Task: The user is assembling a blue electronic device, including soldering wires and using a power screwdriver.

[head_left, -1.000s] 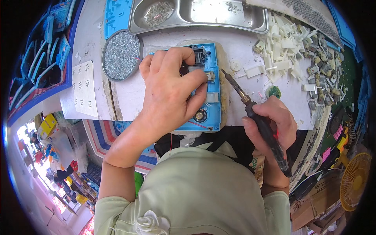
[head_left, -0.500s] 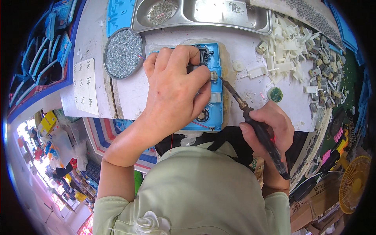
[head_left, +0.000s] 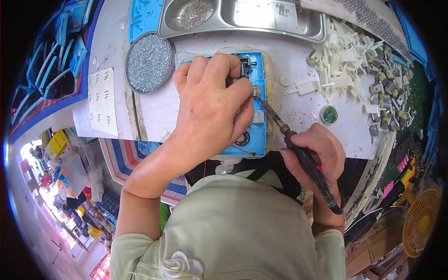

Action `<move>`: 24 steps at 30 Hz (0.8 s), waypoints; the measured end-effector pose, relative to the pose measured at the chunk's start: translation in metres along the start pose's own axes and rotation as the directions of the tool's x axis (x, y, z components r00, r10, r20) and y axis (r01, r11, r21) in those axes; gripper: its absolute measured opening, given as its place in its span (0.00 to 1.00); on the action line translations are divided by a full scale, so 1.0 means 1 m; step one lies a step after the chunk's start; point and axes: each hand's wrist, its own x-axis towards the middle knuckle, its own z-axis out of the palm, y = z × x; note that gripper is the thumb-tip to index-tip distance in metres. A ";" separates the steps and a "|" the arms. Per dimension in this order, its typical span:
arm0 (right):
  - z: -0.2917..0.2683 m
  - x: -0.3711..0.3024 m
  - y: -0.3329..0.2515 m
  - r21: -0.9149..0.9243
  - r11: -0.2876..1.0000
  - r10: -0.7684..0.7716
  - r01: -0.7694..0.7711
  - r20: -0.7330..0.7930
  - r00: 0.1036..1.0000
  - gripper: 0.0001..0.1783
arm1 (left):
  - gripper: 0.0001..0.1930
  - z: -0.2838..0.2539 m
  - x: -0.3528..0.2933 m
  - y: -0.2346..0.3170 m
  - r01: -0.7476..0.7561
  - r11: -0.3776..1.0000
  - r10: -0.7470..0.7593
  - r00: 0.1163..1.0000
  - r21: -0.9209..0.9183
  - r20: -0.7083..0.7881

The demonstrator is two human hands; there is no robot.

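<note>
While the right hand (head_left: 327, 151) clasped a soldering iron (head_left: 305, 159), the left hand (head_left: 207, 109), half-curled (hold hidden), lay over a blue plastic casing (head_left: 259, 136).

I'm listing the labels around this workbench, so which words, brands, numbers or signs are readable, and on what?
Wording isn't copied here, only where it stands:
Paper sheet: dark marks in three rows.
Cardboard box: dark print, small and blurred.
Pale printed piece by the right arm: a few letters, partly hidden.
Yellow package: marks too small to read.
</note>
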 end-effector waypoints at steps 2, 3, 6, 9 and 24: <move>0.000 -0.001 0.000 -0.003 1.000 0.005 -0.005 0.007 1.000 0.24 | 0.07 -0.001 0.000 0.001 -0.001 1.000 0.001 1.000 -0.001 0.003; -0.001 -0.001 0.000 -0.004 1.000 0.007 -0.007 0.010 1.000 0.24 | 0.07 -0.001 0.000 0.001 -0.001 1.000 0.001 1.000 -0.002 0.003; 0.000 -0.001 0.001 0.001 1.000 0.028 -0.028 0.005 1.000 0.24 | 0.07 -0.002 0.001 0.000 -0.004 1.000 0.004 1.000 -0.007 0.007; 0.000 -0.003 0.001 0.041 0.994 0.105 -0.104 -0.018 0.994 0.22 | 0.07 -0.002 0.002 0.001 -0.005 1.000 0.005 1.000 -0.006 0.013; -0.016 0.001 0.000 0.085 0.988 0.132 -0.132 0.005 0.991 0.18 | 0.07 -0.003 0.004 0.002 -0.005 1.000 0.004 1.000 0.014 0.023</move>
